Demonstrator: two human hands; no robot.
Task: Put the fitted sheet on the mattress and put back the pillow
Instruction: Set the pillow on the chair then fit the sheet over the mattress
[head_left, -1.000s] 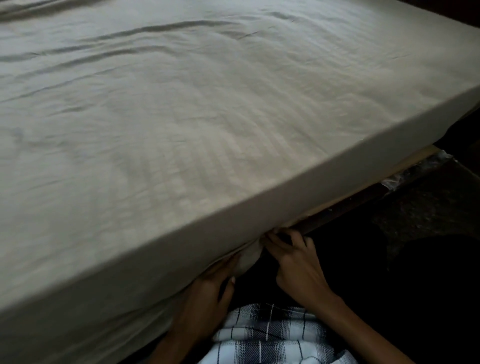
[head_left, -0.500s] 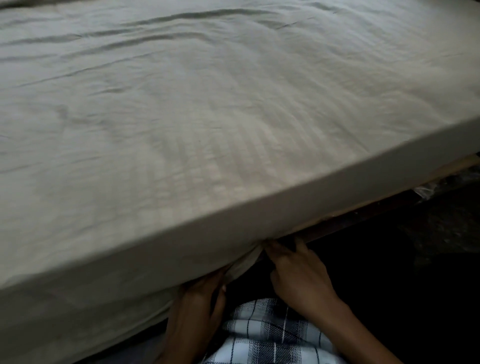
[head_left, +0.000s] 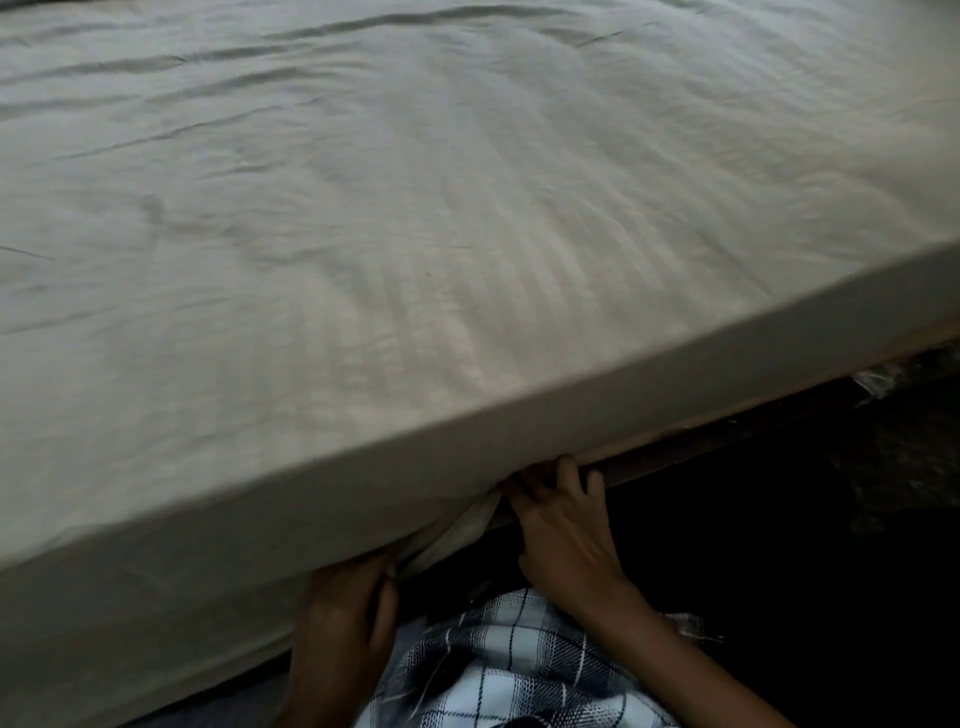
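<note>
Fitted sheet (head_left: 415, 234) stretched over top and side, gripped at its near lower edge.
The left hand (head_left: 343, 623) clutches a bunched fold under the edge; the right hand (head_left: 566, 535) pinches the hem with curled fingers, just beside the dark bed frame (head_left: 727, 444).

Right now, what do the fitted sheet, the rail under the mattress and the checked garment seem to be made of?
Fitted sheet: thin woven fabric, likely cotton, matte pale grey; it creases softly and shows faint woven stripes. Rail: probably wood, dark brown, straight-edged; dim light leaves it open. Checked garment: coarser woven cloth, visible weave, loose threads.
</note>
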